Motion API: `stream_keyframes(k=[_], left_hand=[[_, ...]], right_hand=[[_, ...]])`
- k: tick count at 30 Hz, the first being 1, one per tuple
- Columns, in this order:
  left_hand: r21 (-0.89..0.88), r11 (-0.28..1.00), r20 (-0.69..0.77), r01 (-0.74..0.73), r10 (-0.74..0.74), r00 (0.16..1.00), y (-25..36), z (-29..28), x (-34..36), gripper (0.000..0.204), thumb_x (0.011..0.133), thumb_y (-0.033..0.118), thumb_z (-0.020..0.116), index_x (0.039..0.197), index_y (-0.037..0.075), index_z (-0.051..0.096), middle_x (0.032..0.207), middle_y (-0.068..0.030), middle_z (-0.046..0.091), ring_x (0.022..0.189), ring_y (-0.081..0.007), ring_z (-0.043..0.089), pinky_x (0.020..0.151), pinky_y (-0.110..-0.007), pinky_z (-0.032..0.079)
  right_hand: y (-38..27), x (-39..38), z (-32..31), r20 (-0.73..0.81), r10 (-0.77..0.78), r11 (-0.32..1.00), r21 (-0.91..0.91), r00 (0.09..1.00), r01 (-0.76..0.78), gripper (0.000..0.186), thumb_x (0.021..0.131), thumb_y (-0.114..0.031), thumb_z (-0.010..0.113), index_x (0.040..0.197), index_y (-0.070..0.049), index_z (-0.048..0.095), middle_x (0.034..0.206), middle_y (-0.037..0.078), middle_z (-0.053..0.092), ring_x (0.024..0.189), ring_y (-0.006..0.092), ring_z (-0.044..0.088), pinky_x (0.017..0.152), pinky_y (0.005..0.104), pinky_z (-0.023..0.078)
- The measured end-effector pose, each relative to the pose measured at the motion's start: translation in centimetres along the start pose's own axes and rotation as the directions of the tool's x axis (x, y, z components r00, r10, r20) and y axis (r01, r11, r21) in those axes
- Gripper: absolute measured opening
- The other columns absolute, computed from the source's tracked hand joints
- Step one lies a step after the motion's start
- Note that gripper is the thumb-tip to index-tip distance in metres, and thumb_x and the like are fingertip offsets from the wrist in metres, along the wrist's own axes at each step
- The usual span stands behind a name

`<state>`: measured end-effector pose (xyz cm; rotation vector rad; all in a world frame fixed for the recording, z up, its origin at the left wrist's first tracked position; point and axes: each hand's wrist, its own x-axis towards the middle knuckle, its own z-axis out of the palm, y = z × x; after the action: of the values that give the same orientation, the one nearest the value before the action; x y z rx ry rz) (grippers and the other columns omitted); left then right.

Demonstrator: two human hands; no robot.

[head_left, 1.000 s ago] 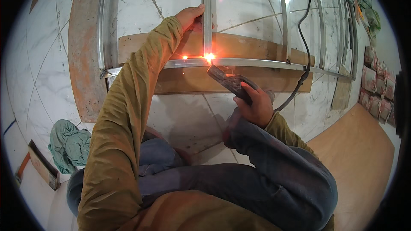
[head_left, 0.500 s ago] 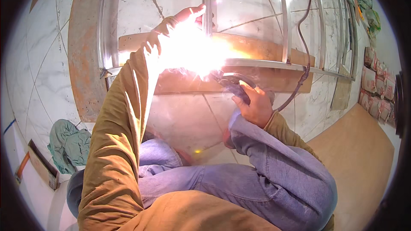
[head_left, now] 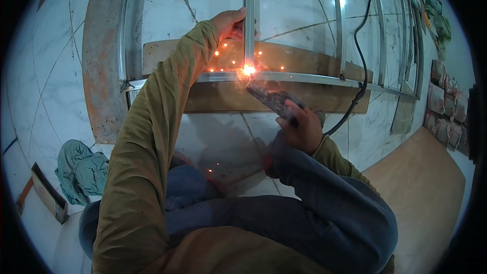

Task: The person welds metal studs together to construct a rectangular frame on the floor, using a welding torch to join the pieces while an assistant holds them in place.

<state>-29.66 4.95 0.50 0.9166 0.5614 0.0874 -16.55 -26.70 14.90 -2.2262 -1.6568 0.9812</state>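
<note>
My left hand [head_left: 231,24] is closed around an upright metal bar [head_left: 248,0], a square tube in a silvery frame. Where that tube meets the long cross rail [head_left: 299,76], a joint [head_left: 248,70] glows orange, with several sparks scattered about it. In my right hand [head_left: 301,128] is a dark welding electrode holder [head_left: 274,102], its tip close below the glowing joint. The electrode itself is hard to make out. A black cable [head_left: 361,45] runs from beside my right hand up past the frame.
Brown boards [head_left: 314,96] lie beneath the rail on marbled tiles. A rusty plate [head_left: 104,71] lies left, near a green cloth [head_left: 81,172] and a hatchet-like tool [head_left: 49,193]. A tan sheet [head_left: 421,198] and stacked packages [head_left: 446,106] are at right.
The blinding white arc has gone, leaving a small orange glow and flying sparks. The scene is darker. Both hands keep nearly the same places and grips.
</note>
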Motion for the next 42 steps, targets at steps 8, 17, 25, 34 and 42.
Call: stream_keyframes(k=[8, 17, 25, 34, 42], left_hand=[[0.006, 1.0, 0.046, -0.025, 0.025, 0.999, 0.1, -0.4, -0.2, 0.059, 0.103, 0.052, 0.036, 0.122, 0.0, 0.056, 0.103, -0.0168, 0.069, 0.087, -0.0212, 0.07, 0.081, -0.034, 0.056], [-0.151, 0.977, 0.062, 0.152, -0.144, 0.988, 0.4, -0.6, -0.4, 0.059, 0.095, 0.057, 0.054, 0.123, 0.006, 0.059, 0.111, -0.0134, 0.068, 0.101, -0.0259, 0.065, 0.09, -0.042, 0.051], [-0.051, 0.997, 0.155, -0.061, 0.068, 0.985, -1.0, -2.3, 0.4, 0.056, 0.098, 0.055, 0.049, 0.127, 0.008, 0.058, 0.113, -0.0101, 0.068, 0.103, -0.0232, 0.064, 0.094, -0.04, 0.048], [-0.158, 0.987, 0.041, 0.012, -0.006, 0.999, -0.1, -0.5, 0.1, 0.048, 0.103, 0.046, 0.042, 0.116, 0.003, 0.059, 0.097, -0.0153, 0.071, 0.081, -0.0196, 0.069, 0.074, -0.03, 0.055], [0.005, 0.994, 0.205, 0.108, -0.107, 0.973, 0.6, -1.1, -0.1, 0.075, 0.088, 0.07, 0.051, 0.132, 0.009, 0.053, 0.12, -0.0142, 0.064, 0.112, -0.0281, 0.06, 0.096, -0.045, 0.046]], right_hand=[[-0.7, 0.5, -0.1, -0.038, -0.048, 0.998, 0.036, 0.998, 0.049, 0.05, 0.087, -0.027, 0.069, 0.127, 0.001, 0.057, 0.116, 0.026, 0.063, 0.1, 0.0413, 0.065, 0.085, 0.0442, 0.054], [-1.0, 0.5, -0.3, -0.005, -0.011, 1.0, -0.008, 1.0, 0.011, 0.052, 0.088, -0.031, 0.068, 0.128, 0.001, 0.057, 0.109, 0.027, 0.063, 0.096, 0.0411, 0.064, 0.084, 0.0448, 0.052], [0.3, 0.6, 0.6, -0.171, -0.206, 0.976, 0.038, 0.964, 0.216, 0.054, 0.081, -0.018, 0.075, 0.127, 0.002, 0.055, 0.096, 0.019, 0.068, 0.078, 0.0372, 0.067, 0.071, 0.0453, 0.052], [-0.8, 0.8, 0.1, -0.043, -0.063, 0.997, 0.05, 0.997, 0.065, 0.051, 0.083, -0.022, 0.072, 0.125, 0.003, 0.057, 0.108, 0.027, 0.065, 0.096, 0.0406, 0.067, 0.083, 0.0422, 0.053], [-1.6, 0.8, -0.3, -0.005, -0.001, 0.996, 0.085, 1.0, 0.002, 0.048, 0.087, -0.026, 0.07, 0.119, 0.008, 0.06, 0.109, 0.029, 0.065, 0.097, 0.0415, 0.065, 0.087, 0.0423, 0.052]])
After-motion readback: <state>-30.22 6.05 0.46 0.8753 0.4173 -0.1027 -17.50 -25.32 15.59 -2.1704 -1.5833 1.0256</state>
